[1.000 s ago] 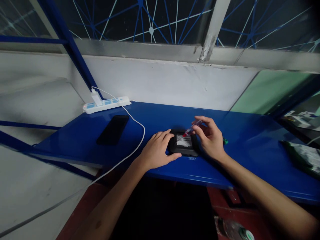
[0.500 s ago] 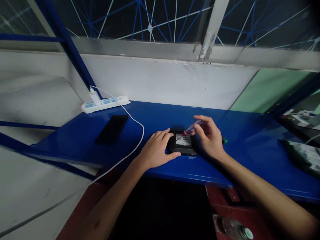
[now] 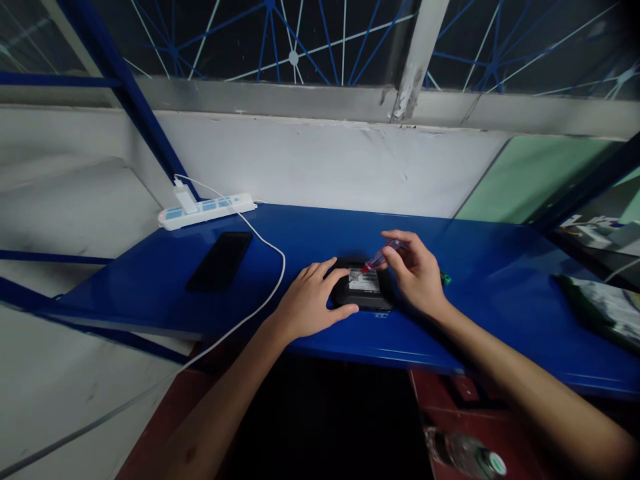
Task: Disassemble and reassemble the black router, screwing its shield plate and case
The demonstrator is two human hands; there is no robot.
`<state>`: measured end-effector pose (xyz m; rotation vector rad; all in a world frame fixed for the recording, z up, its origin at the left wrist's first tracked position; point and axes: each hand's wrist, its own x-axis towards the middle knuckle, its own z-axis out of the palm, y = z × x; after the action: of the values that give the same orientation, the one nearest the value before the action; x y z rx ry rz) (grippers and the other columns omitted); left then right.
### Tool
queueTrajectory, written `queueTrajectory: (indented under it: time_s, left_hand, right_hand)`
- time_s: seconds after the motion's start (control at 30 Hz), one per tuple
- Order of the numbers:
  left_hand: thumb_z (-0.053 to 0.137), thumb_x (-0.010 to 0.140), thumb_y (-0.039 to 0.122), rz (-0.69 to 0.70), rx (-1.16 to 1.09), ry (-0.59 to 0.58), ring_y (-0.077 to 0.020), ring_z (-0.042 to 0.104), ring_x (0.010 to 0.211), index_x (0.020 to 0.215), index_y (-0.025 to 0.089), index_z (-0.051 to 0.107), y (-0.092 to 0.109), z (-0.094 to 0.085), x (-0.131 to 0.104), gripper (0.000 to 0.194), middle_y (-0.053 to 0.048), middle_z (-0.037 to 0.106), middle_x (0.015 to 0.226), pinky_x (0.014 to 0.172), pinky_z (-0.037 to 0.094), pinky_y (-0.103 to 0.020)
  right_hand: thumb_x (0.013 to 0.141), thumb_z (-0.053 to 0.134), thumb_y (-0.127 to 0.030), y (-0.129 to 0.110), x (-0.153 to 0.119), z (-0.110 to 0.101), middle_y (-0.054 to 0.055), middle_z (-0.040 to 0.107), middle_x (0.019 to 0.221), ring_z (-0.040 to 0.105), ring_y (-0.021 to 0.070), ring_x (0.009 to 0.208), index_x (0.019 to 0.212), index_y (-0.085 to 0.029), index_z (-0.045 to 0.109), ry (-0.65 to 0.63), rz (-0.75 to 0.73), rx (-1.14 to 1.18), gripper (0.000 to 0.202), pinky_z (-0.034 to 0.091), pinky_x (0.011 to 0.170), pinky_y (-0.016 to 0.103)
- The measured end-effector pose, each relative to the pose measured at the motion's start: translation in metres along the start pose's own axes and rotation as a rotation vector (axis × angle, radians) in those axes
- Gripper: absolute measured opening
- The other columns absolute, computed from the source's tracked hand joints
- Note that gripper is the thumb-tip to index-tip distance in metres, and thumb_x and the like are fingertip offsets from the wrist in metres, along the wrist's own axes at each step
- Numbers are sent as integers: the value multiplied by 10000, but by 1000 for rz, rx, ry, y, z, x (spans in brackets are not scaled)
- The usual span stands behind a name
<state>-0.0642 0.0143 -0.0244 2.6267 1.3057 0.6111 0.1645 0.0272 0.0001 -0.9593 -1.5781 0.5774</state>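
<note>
A flat black boxy device (image 3: 341,297) with a white printed label (image 3: 367,281) on its upper face lies on the blue table. My left hand (image 3: 310,300) steadies it from the left, fingers at the far edge and thumb along the near edge. Between the thumb and fingers of my right hand (image 3: 417,273) is a screwdriver (image 3: 381,255) with a clear purplish handle and a red collar. It is tilted, its thin shaft pointing down-left at the label area. Whether the tip touches the device I cannot tell. A small green object (image 3: 445,279) sits just behind my right hand.
To the left lie a black phone (image 3: 220,261) and a white power strip (image 3: 207,211) with a charger plugged in. A white cable (image 3: 273,293) runs across the blue table (image 3: 300,227). A green-and-white packet (image 3: 600,310) lies at the right; a bottle (image 3: 465,453) is below the edge.
The whole view has shifted slightly, so things appear a little further left. Both hands keep their places on the device and the screwdriver, with barely any movement.
</note>
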Motion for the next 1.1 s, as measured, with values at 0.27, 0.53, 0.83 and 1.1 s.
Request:
queueTrajectory:
  time_s: [0.27,0.53,0.83,1.1]
  left_hand:
    - [652,872,588,-18,-2,-9,-341,460,1367,1368,265,507,3,-2,0,610,-122,447,1529,1128,378,-527]
    - [640,877,596,-26,-15,-24,-346,451,1372,1375,275,501,2,-2,0,609,-113,441,1536,1122,378,-537]
    - [645,876,594,-26,-14,-23,-346,456,1365,1370,263,509,3,-3,0,610,-118,440,1534,1117,385,-527]
    - [631,878,607,-23,-35,-21,-362,449,1368,1374,277,500,1,-1,0,610,-109,441,1534,1115,379,-557]
  right_hand:
    - [999,488,-328,4,-3,-2,60,654,1293,724,162,831,1424,-325,516,-67,14,55,426,644,790,409]
    - [921,637,-321,4,3,-2,1,678,855,666,133,655,1175,-263,658,13,-12,-26,261,608,655,326]
    - [974,510,-340,4,2,-3,86,644,1280,722,173,849,1415,-288,514,-91,50,41,444,650,792,405]
    - [916,634,-351,5,3,-2,27,677,950,686,143,678,1214,-245,623,-12,36,-30,317,622,684,349]
